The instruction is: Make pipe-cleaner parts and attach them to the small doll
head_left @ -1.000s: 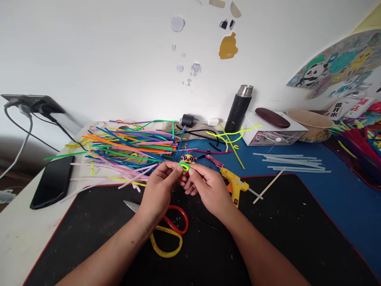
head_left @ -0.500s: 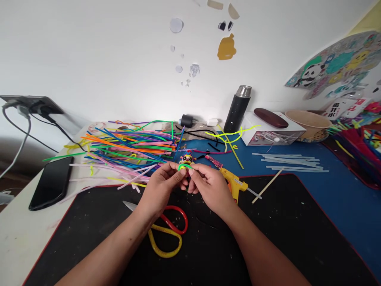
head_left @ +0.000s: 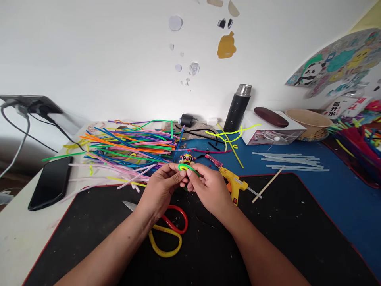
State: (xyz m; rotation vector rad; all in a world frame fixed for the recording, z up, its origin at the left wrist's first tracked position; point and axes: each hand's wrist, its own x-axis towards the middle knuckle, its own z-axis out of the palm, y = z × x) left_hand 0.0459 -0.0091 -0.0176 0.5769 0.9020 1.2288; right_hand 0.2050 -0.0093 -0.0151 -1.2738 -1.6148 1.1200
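Note:
Between my fingertips is a green pipe cleaner point(head_left: 192, 168) curled round a small yellow centre. My left hand point(head_left: 164, 180) pinches its left side, and my right hand point(head_left: 208, 183) grips the right side with thumb and fingers. Just beyond the fingers stands a small figure point(head_left: 187, 157) with a yellow, black and white face and coloured bits on its head; its lower part is hidden. A yellow hot glue gun point(head_left: 233, 180) lies right of my right hand. Scissors point(head_left: 165, 240) with one red and one yellow handle lie partly under my left forearm.
A pile of coloured pipe cleaners point(head_left: 127, 145) spreads at the back left, beside a phone point(head_left: 51, 183). Several glue sticks point(head_left: 293, 160) and a wooden stick point(head_left: 268, 185) lie right. A black flask point(head_left: 237, 108), a white box point(head_left: 268, 131) and a bowl point(head_left: 309, 119) stand behind.
The green curl has turned between my fingers, and more of its strand shows along my right fingers. My right fingertips have shifted slightly. The things on the table stay put.

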